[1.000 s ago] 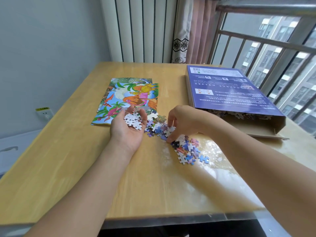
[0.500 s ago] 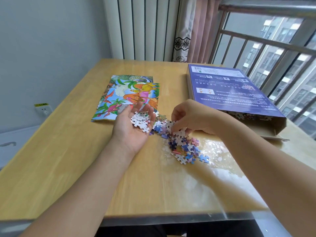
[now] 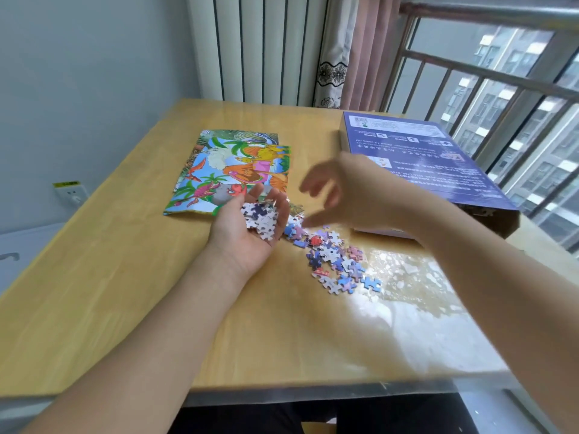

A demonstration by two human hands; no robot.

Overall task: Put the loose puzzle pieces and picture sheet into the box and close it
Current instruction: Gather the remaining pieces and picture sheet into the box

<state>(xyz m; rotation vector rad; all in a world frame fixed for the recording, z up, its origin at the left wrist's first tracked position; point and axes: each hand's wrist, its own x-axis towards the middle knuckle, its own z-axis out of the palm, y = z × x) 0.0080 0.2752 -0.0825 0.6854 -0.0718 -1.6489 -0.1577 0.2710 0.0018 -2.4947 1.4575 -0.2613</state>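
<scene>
My left hand (image 3: 241,242) lies palm up just above the table and carries a heap of white-backed puzzle pieces (image 3: 261,219) in its cupped palm. My right hand (image 3: 351,189) hovers blurred above the table with thumb and fingers apart, and I see nothing in it. A scatter of loose pieces (image 3: 335,261) lies on the table below and right of both hands. The colourful dinosaur picture sheet (image 3: 232,164) lies flat beyond my left hand. The purple box (image 3: 416,158) rests at the right, its near end open with pieces visible inside.
The wooden table (image 3: 125,277) has a glossy cover that glares at the near right. A radiator (image 3: 260,48) and a curtain (image 3: 360,51) stand behind the far edge. A railed window (image 3: 501,89) runs along the right; a wall socket (image 3: 70,192) sits at the left.
My right hand has lifted off the pile and opened above the table. More pieces now lie in my left palm, which has risen slightly. The camera has tilted a little.
</scene>
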